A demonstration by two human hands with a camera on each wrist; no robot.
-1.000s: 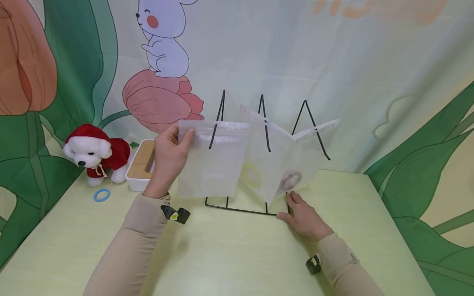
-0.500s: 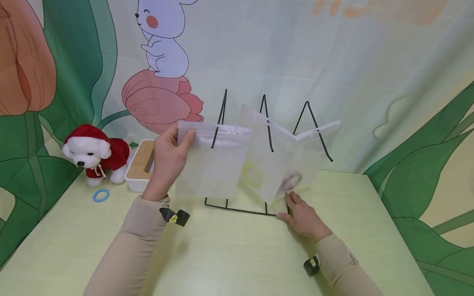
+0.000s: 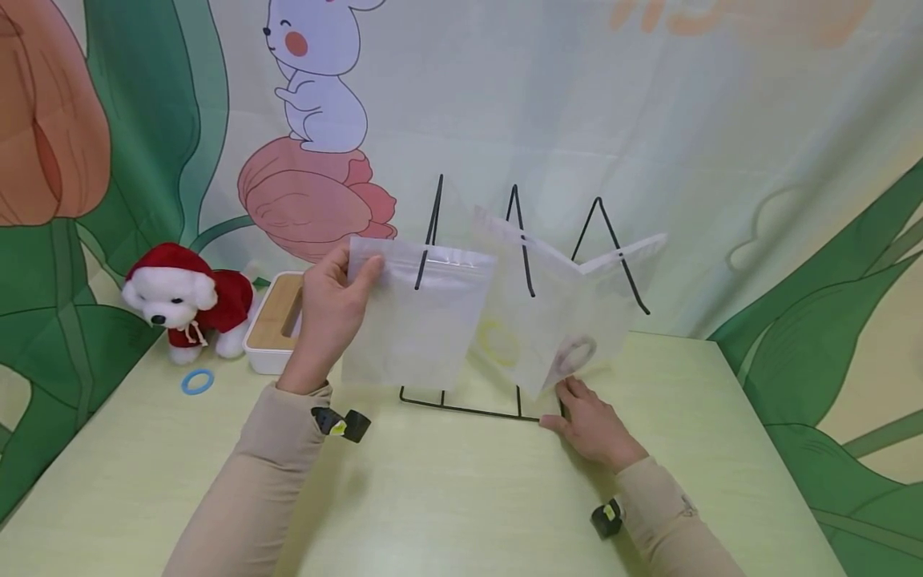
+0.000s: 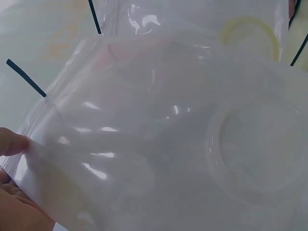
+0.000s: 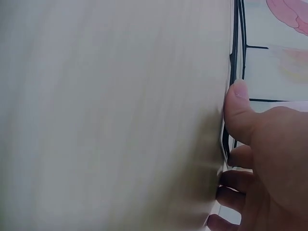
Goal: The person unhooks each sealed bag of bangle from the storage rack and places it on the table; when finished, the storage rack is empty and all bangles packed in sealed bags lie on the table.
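Observation:
My left hand (image 3: 335, 308) pinches the upper left corner of a clear zip bag (image 3: 411, 320). The tip of the rack's left prong pokes out in front of this bag, near its seal. A pale ring (image 4: 212, 144) shows through it in the left wrist view. My right hand (image 3: 594, 425) grips the base of the black wire rack (image 3: 476, 411) at its front right corner, thumb and fingers about the wire. On the middle prong hangs a bag (image 3: 530, 320) with a yellow ring (image 3: 497, 343). The right prong carries another bag (image 3: 623, 296), with a purplish ring (image 3: 577, 355) low in it.
A blue ring (image 3: 198, 381) lies on the pale table (image 3: 461, 497) at the left. Behind it sits a white toy dog (image 3: 176, 296) in red clothes. A white box with a wooden lid (image 3: 277, 308) is partly hidden by my left hand. A printed curtain (image 3: 461, 96) hangs behind.
The left bag and the rack's prongs have shifted slightly to the right. My left hand keeps its pinch on the bag corner, and my right hand stays at the base.

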